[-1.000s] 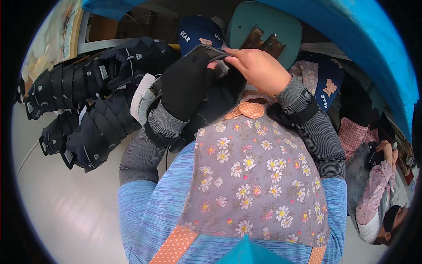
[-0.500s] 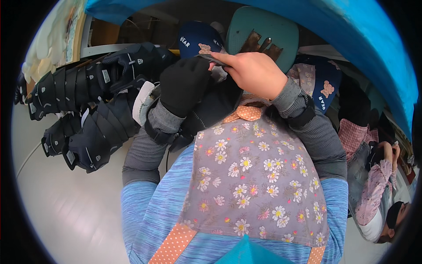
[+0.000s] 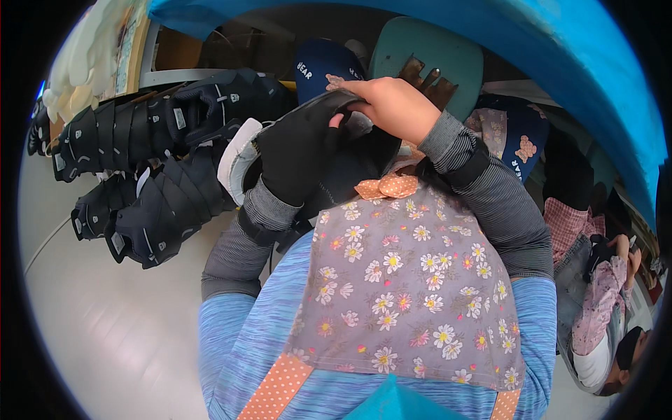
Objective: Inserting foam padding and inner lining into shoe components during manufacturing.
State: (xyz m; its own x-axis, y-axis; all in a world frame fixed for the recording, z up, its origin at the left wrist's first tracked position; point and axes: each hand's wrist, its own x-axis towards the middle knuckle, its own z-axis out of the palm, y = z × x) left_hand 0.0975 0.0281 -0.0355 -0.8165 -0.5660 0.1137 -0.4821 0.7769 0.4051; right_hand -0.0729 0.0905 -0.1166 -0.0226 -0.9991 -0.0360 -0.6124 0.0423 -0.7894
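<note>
From my head camera, my left hand [image 3: 297, 164] is raised in front of my chest, wrist bent, wearing a black glove [image 3: 308, 150]. My bare right hand [image 3: 392, 105] reaches across from the right, its fingers [image 3: 350, 89] curled and pinching the glove's edge near the fingertips. Whether my left hand is open inside the glove, I cannot tell. Black braces [image 3: 147, 175] lie on the table [image 3: 105, 329] to my left.

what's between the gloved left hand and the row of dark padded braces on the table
In the head view, a white padded piece lies between the left hand and the dark braces, touching the glove's edge.
</note>
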